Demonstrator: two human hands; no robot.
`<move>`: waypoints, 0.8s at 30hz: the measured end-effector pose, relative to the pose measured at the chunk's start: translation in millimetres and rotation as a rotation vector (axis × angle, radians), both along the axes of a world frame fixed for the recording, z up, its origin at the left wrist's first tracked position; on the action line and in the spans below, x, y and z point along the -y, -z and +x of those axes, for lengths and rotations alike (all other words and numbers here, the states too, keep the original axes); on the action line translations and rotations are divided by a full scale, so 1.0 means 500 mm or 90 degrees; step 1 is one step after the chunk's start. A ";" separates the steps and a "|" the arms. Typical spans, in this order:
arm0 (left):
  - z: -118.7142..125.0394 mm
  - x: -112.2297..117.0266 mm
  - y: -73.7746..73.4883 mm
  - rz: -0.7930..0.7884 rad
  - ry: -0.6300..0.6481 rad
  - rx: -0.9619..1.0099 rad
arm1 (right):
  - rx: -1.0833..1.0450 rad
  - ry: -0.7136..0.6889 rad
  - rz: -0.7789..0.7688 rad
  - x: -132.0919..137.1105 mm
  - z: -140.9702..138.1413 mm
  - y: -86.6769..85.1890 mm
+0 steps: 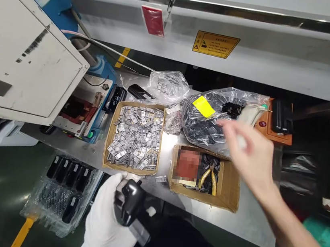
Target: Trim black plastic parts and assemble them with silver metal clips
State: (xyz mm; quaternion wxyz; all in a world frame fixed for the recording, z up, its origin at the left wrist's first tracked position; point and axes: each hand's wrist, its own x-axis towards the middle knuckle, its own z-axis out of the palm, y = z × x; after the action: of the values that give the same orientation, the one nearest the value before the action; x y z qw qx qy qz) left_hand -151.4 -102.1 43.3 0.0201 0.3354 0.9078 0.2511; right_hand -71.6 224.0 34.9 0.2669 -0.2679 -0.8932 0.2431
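Observation:
My left hand (106, 221), in a white glove, is closed around a glossy black plastic part (130, 202) at the lower middle, in front of the bench edge. A grey rectangular piece (140, 232) sticks out below that part; I cannot tell if it is joined to it. My bare right hand (252, 153) hovers over a clear plastic bag (192, 123) of black parts. Its thumb and fingers are drawn together; what they hold, if anything, is too small to make out. Below the bag stands a cardboard box (228, 184) with yellow-handled pliers (210, 180) and small dark pieces.
A shallow carton (106, 144) of small metal clips sits mid-bench, one loose clip (160, 178) beside it. A blue-and-white machine (34, 53) stands left. A clear tray (42, 196) holds several black parts. An orange fixture (281, 138) is at the right.

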 end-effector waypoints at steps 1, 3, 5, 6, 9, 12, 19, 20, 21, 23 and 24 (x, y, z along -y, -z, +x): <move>-0.001 -0.001 0.005 -0.008 -0.003 -0.033 | -0.036 -0.096 -0.008 0.070 0.010 -0.047; -0.004 -0.004 0.014 -0.022 -0.005 -0.083 | -0.013 -0.220 -0.048 0.188 0.023 -0.123; -0.008 -0.007 0.019 -0.024 0.008 -0.109 | 0.013 -0.235 -0.099 0.259 0.026 -0.162; -0.012 -0.008 0.020 -0.020 0.020 -0.126 | 0.017 -0.221 -0.117 0.277 0.025 -0.169; -0.025 -0.012 0.012 -0.016 0.075 -0.199 | 0.006 -0.191 -0.129 0.287 0.016 -0.161; -0.036 -0.017 0.002 -0.023 0.099 -0.263 | -0.025 -0.165 -0.117 0.287 0.010 -0.146; -0.041 -0.019 0.002 -0.003 0.105 -0.278 | -0.043 -0.167 -0.125 0.302 0.020 -0.139; -0.043 -0.017 0.004 0.001 0.110 -0.276 | -0.043 -0.164 -0.132 0.303 0.021 -0.136; -0.045 -0.013 0.006 0.004 0.115 -0.278 | -0.047 -0.161 -0.136 0.304 0.021 -0.133; -0.051 -0.001 0.017 0.004 0.105 -0.280 | -0.053 -0.177 -0.148 0.307 0.021 -0.127; -0.053 0.007 0.026 0.005 0.093 -0.253 | -0.042 -0.189 -0.157 0.308 0.020 -0.124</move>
State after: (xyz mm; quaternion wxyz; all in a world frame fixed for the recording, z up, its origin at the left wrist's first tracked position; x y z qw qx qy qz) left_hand -178.1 -105.8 30.2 -0.1423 0.4435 0.8661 0.1816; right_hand -61.3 70.0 96.7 0.2225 -0.1559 -0.8771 0.3960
